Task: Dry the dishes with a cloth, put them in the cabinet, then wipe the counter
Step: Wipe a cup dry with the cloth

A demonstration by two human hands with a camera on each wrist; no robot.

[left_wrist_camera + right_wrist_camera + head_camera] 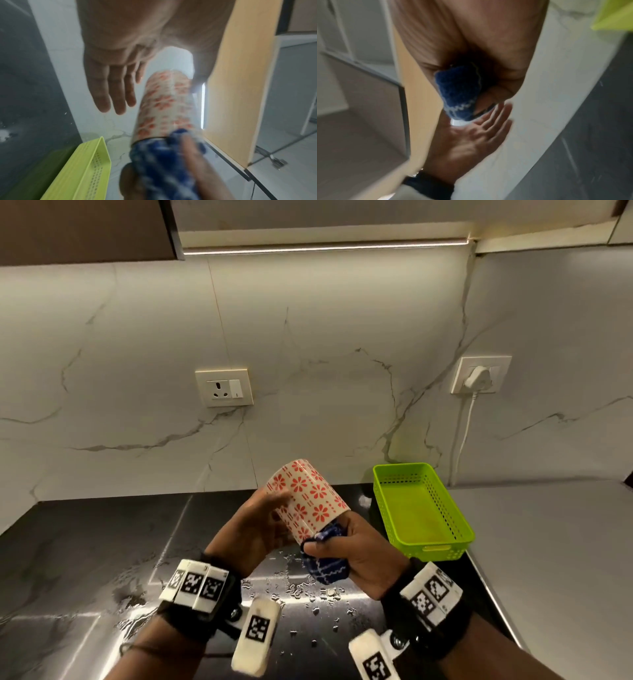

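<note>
- left hand (253,529): fingers straight, loosely spread, palm flat against the side of the patterned cup (306,501). no curl round it; it looks to be steadying the cup so it can turn against the cloth.
- cup: held up between both hands, above the wet bench (85,559), tilted with its base up and away and its mouth down toward the right hand.
- right hand (356,549): fingers curled round a bunched blue cloth (327,565), which is pushed into the cup's mouth. judged: drying the inside.
- below the hands: water drops (294,587) scattered on the bench; the wipe is not yet done.
- right of the right hand: green basket (421,508) on the bench, nothing in it.
- upper left, above the hands: cabinet (85,229), only its underside in view; cup not yet stowed.
</note>
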